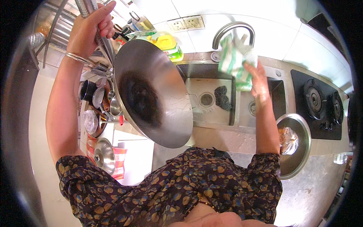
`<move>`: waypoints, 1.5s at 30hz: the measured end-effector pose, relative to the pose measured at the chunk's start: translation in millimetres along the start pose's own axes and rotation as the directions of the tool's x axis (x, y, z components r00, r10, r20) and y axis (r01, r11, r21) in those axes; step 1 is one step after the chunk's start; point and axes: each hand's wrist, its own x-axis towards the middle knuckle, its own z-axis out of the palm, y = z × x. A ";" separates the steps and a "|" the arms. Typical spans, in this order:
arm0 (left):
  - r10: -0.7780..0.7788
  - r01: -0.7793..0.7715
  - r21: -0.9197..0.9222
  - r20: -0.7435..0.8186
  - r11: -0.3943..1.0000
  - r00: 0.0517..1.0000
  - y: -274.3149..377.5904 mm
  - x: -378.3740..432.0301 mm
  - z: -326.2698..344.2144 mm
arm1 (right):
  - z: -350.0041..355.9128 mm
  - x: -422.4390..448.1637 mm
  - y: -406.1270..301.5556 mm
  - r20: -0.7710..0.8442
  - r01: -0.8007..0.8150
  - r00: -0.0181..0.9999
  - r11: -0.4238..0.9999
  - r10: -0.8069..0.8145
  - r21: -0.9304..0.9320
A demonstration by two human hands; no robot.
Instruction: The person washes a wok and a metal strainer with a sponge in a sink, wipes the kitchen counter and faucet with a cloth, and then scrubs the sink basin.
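Note:
My left hand (92,29) grips the metal handle of a large wok (158,93), which is tilted on its side with its inside facing me. The middle of the wok is dark and its outer part is bare metal, with a small loop handle on the far rim. My right hand (257,78) holds a green and white striped cloth (236,63) in front of the curved faucet (234,25), above the double sink. The cloth is slightly blurred. A dark scouring pad (223,98) lies in the left basin (198,85), beside the drain.
A gas stove (316,105) is at the right. A metal basin (305,159) with a plastic-wrapped item is by my right forearm. A yellow jug (168,46) and bottles stand behind the wok. Pots and utensils, plus a metal lid (105,156) on checked cloth, are at the left.

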 end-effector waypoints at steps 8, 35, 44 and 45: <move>0.010 -0.007 -0.030 0.087 1.000 0.996 20.8 6.6 -30.8 | -52.6 -38.2 167.9 0.012 -0.564 0.824 0.817 0.567 0.122; -0.158 -0.045 -0.476 -0.378 0.878 0.912 -53.7 -52.6 -127.8 | -22.2 -72.9 126.8 -0.113 -0.400 0.866 0.811 0.487 0.427; -0.128 0.003 -0.712 -0.122 0.702 0.984 -99.6 -55.1 -105.5 | -54.9 -145.7 -8.3 -0.426 -0.241 0.900 0.923 0.095 -0.301; -0.115 -0.024 -0.727 -0.141 0.686 0.983 -100.1 -58.1 -97.6 | -53.7 -157.1 -28.0 -0.450 -0.273 0.892 0.852 0.050 -0.446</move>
